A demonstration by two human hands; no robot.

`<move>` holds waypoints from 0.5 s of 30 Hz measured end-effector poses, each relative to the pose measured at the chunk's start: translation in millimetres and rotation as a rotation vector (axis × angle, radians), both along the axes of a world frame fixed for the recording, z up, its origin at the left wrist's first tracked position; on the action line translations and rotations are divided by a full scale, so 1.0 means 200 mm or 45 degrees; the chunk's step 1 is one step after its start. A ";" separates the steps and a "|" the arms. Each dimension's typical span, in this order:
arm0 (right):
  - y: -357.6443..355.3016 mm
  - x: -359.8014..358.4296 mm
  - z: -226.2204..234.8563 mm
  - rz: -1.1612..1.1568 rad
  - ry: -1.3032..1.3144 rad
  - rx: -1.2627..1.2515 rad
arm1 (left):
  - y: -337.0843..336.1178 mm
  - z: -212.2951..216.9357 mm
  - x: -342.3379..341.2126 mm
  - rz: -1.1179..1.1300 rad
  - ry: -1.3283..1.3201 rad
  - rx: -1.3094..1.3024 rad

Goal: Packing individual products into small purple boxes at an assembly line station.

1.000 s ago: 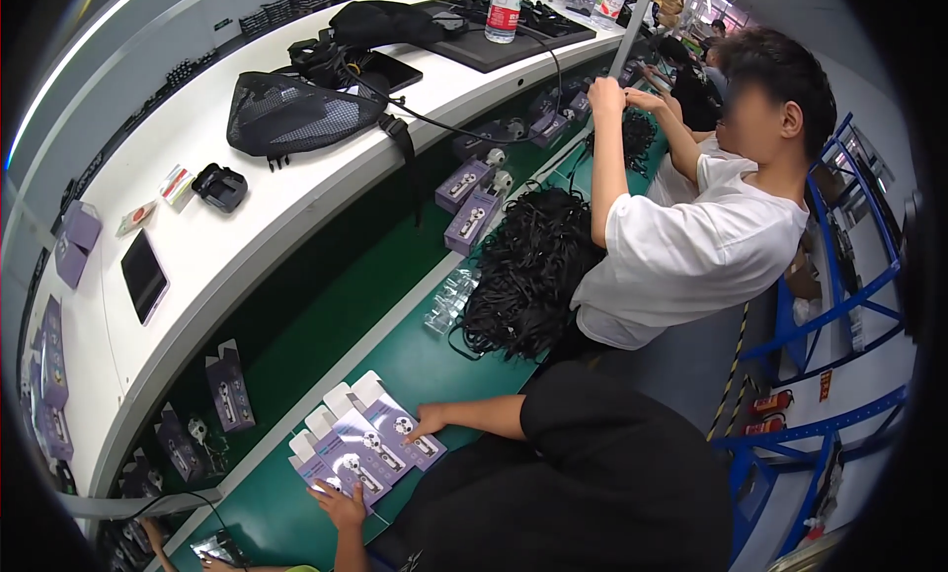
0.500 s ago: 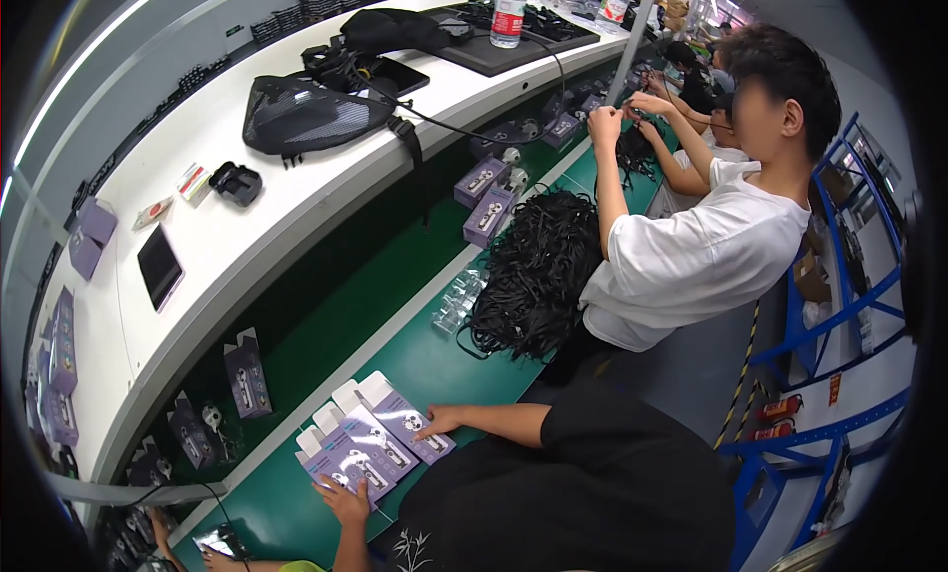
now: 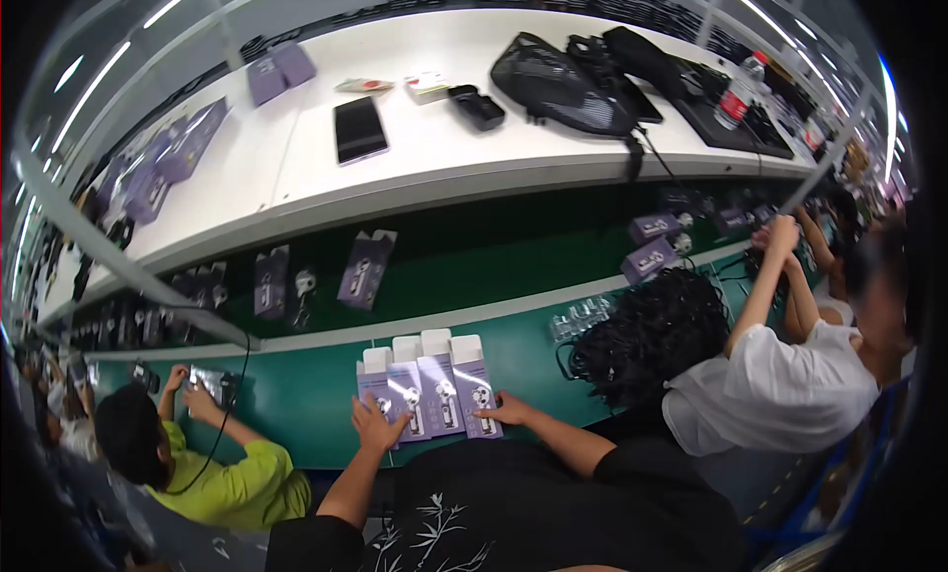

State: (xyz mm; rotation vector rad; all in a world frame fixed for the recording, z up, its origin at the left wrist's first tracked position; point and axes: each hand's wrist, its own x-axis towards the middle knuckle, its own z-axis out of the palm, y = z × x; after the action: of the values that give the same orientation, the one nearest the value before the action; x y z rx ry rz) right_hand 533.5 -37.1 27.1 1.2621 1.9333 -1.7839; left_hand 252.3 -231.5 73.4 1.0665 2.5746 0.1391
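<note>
Several purple cartons (image 3: 439,394) with white end flaps lie side by side, partly overlapping, on the green bench in front of me. They look flat, with printed pictures on their faces. My left hand (image 3: 377,426) rests on the leftmost cartons with its fingers spread. At the other end of the row, my right hand (image 3: 511,410) touches the edge of the rightmost carton (image 3: 476,389), its fingers stretched onto the printed face. Neither hand lifts anything.
A heap of black straps (image 3: 652,335) and clear plastic pieces (image 3: 581,318) lie to the right. Standing purple boxes (image 3: 367,268) line the lower shelf. Co-workers in yellow-green (image 3: 242,483) and white (image 3: 775,384) flank me. A phone (image 3: 361,130) lies on the white upper shelf (image 3: 286,192).
The view has swung left and levelled, showing the co-worker in yellow-green more fully. Both my hands stay at the row of cartons.
</note>
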 end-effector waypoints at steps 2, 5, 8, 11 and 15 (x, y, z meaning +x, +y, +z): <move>0.00 -0.01 0.00 -0.023 -0.013 -0.014 | 0.00 0.00 0.02 0.033 0.012 -0.021; -0.01 -0.02 -0.01 -0.052 -0.039 -0.036 | -0.01 0.02 0.03 -0.013 0.095 -0.042; -0.01 -0.02 -0.02 -0.072 0.002 -0.049 | 0.00 0.06 0.03 0.007 0.015 -0.080; 0.00 0.00 0.00 -0.076 0.041 -0.083 | 0.01 0.09 0.03 0.019 -0.005 -0.105; 0.00 0.01 0.04 -0.086 0.139 -0.157 | -0.01 0.10 0.03 0.015 0.037 -0.126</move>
State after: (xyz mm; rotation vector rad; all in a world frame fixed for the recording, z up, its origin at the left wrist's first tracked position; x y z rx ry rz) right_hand 535.3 -36.6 34.5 1.2267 1.8234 -2.0115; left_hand 257.8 -233.4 93.6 1.0245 2.5847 -0.0009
